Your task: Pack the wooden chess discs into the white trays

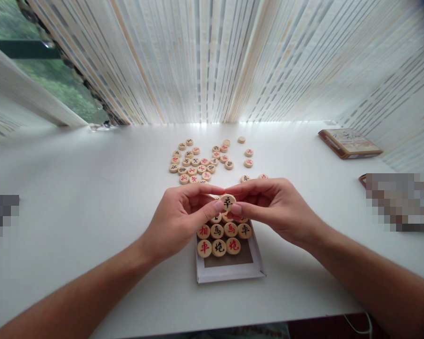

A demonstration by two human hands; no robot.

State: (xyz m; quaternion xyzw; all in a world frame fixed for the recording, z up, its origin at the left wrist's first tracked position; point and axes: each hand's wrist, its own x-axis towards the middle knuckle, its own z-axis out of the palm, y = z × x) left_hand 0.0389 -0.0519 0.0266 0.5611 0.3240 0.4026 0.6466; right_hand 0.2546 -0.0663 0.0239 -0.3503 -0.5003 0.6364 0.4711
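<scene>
Between the fingertips of both hands is a round wooden Chinese chess piece (228, 202) with a black character facing me. My left hand (183, 212) pinches its left side, and my right hand (268, 207) pinches its right side. Just below them lies a shallow white box tray (229, 274) with a brown bottom. Rows of chess pieces (216, 230) with red and black characters rest in it, and the front strip of its bottom shows bare. The hands hide the tray's far part.
Many loose chess pieces (195, 161) are scattered on the white table (109, 188) beyond my hands. A flat printed box (351, 142) lies at the back right, with a blurred-out item (399, 202) nearer. Striped curtains (212, 61) hang along the table's far edge.
</scene>
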